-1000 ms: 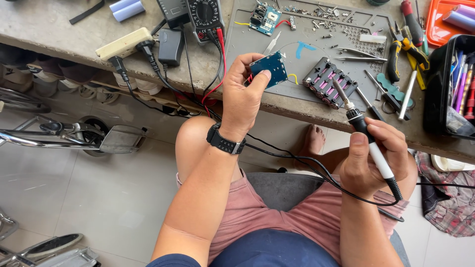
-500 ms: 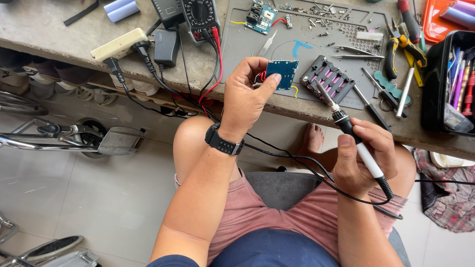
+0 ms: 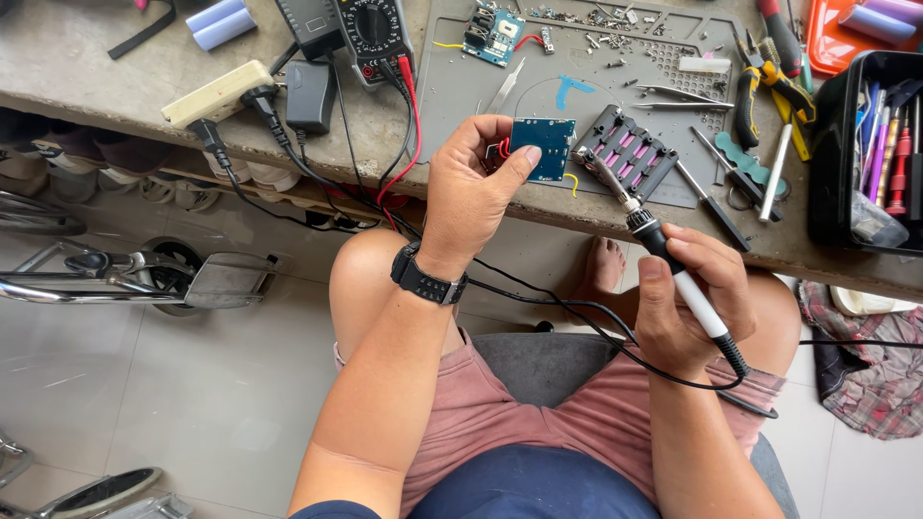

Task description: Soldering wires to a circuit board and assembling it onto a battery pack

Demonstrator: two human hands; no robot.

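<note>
My left hand (image 3: 473, 192) holds a small blue circuit board (image 3: 544, 148) with red and yellow wires, thumb pressed on its near edge, just above the workbench front edge. My right hand (image 3: 687, 303) grips a soldering iron (image 3: 663, 252) like a pen, black grip and white handle, its metal tip pointing up-left toward the board's right side. The tip hovers beside a black battery holder with pink cells (image 3: 630, 154). A black cord runs from the iron across my lap.
A grey work mat (image 3: 461, 86) covers the bench, with tweezers, screws, a second blue board (image 3: 494, 34), pliers (image 3: 760, 91) and screwdrivers. A multimeter (image 3: 370, 34), power strip (image 3: 216, 93), adapter and a black tool box (image 3: 865, 144) stand around. A bicycle part (image 3: 144, 279) lies on the floor at left.
My left hand has turned the blue board flatter and moved it slightly right. The right hand has brought the iron up and left, its tip nearer the board.
</note>
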